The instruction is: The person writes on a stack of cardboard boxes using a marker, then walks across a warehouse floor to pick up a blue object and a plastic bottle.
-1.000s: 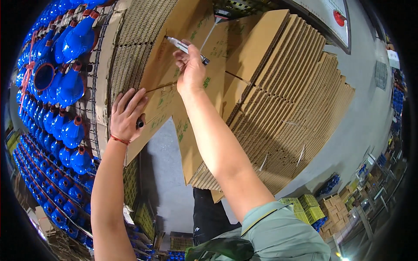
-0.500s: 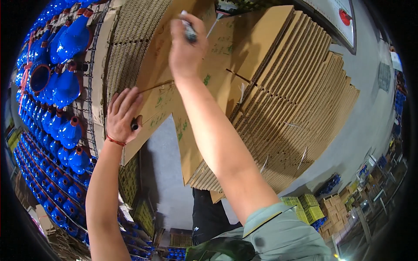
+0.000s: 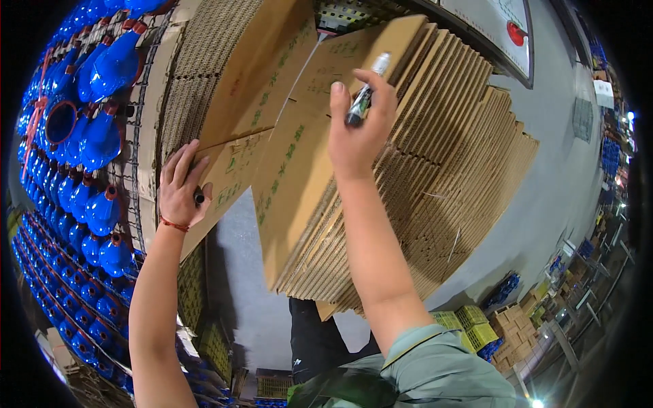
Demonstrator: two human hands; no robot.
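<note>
My right hand point(image 3: 364, 129) is raised in front of the right-hand stack of folded cardboard boxes point(image 3: 435, 156). It is closed round a marker pen point(image 3: 365, 92), a thick one with a black end near the palm and a whitish end pointing up and away. My left hand point(image 3: 182, 187), with a red cord at the wrist, lies on the edge of the left-hand cardboard stack point(image 3: 211, 54). Between its thumb and fingers sits a small black cylinder point(image 3: 198, 197), perhaps a marker cap. Green and red print marks the brown cardboard panel point(image 3: 289, 146) between the stacks.
Racks of glossy blue bottle-shaped vessels point(image 3: 102, 143) with reddish rims fill the left side. Yellow-green crates point(image 3: 476, 326) and brown cartons point(image 3: 513, 326) stand at the lower right. A framed board point(image 3: 500, 34) is at the far right, above grey floor point(image 3: 551, 109).
My right hand has moved right and nearer with the marker pen, away from the left-hand panel toward the right-hand stack. My left hand stays on its stack edge, and the view has shifted slightly.
</note>
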